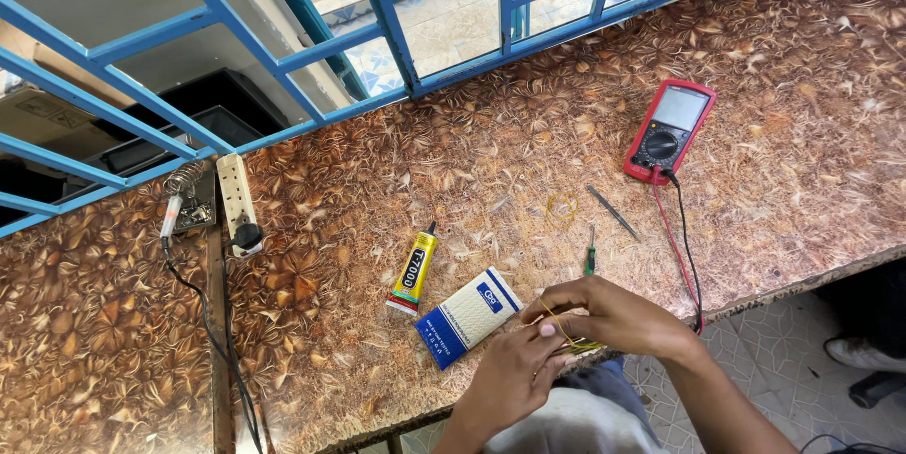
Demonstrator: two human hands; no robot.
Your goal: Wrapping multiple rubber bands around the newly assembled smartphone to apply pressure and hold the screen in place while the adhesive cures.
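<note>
Left hand: the left hand (514, 374), at the lower middle of the frame, is curled closed round a small object wound with a thin yellow rubber band (566, 336); the object itself is hidden.
Right hand: the right hand (613, 314) lies over it, fingers pinching the band taut.
Step in hand: seemingly stretching the band around the bundle at the brown patterned bench (377, 171) edge.
Next move: likely calls for steady tension and another loop.
Nearby: a blue-and-white flat box (467, 317) just left of the hands; a yellow glue tube (413, 272) beyond it; a red multimeter (668, 130) at upper right.
</note>
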